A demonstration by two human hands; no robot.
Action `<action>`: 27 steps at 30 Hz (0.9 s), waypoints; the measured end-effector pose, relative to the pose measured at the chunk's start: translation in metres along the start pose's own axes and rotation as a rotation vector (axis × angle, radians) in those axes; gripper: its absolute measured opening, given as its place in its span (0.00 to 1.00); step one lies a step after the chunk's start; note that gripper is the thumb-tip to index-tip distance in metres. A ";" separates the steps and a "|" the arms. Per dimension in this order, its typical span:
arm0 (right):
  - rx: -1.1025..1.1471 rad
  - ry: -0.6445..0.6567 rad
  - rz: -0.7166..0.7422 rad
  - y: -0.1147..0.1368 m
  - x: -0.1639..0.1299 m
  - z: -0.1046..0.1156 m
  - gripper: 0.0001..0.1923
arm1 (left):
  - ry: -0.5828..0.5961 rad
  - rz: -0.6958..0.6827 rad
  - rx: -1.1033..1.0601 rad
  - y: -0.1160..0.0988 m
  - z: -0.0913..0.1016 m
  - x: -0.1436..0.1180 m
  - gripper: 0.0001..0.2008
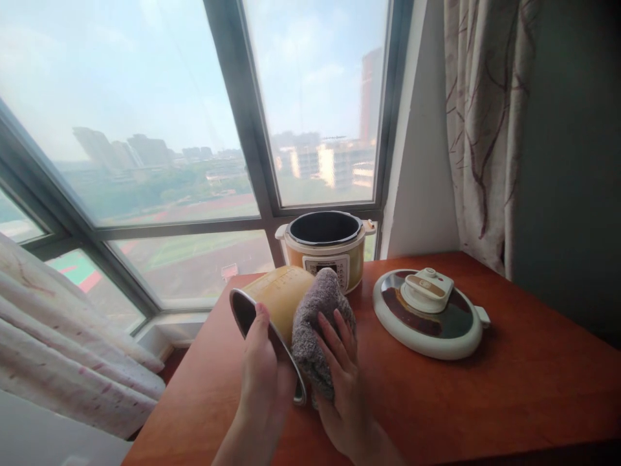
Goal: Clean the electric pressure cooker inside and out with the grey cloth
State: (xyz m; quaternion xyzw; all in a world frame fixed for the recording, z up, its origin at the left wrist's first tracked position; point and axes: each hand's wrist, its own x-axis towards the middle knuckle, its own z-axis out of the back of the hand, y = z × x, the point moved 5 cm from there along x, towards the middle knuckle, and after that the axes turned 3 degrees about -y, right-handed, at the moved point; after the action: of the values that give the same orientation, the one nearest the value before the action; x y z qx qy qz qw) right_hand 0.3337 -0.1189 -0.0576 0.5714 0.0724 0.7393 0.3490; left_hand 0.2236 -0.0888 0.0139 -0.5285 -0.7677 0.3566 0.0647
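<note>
My left hand (262,362) grips the rim of a golden inner pot (274,288), thumb on the outside near the edge and the other fingers out of sight inside. The pot is tipped on its side, its dark mouth facing me and to the left. Against the pot's right side my right hand (342,372) presses a grey fluffy cloth (317,330), with its fingers spread over the fabric. Just behind stands a pressure cooker (356,259), gold and white with a control panel, and a dark inside shows at its open top.
A round cooker lid (427,314) with a white rim and top knob lies on the right of the reddish-brown wooden table (524,362). Large windows (320,103) rise behind the table. Patterned curtains (485,129) hang at the right and lower left.
</note>
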 end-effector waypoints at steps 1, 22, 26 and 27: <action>0.020 -0.035 -0.045 0.001 -0.010 -0.006 0.33 | -0.011 -0.024 -0.008 -0.003 0.000 0.002 0.19; 0.869 -0.492 -1.128 -0.025 -0.040 -0.038 0.31 | -0.112 -0.170 0.122 -0.048 0.077 0.000 0.20; 1.176 -0.433 -1.255 -0.040 -0.015 -0.038 0.33 | -0.110 -0.119 0.190 -0.051 0.093 -0.001 0.25; 1.205 -0.407 -1.260 -0.044 -0.011 -0.038 0.31 | -0.115 -0.112 0.206 -0.053 0.098 0.000 0.27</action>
State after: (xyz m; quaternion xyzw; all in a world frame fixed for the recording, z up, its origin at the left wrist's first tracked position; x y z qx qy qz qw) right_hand 0.3203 -0.0815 -0.1015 0.6321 0.6852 0.1314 0.3371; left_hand 0.1364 -0.1460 -0.0259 -0.4539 -0.7578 0.4593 0.0942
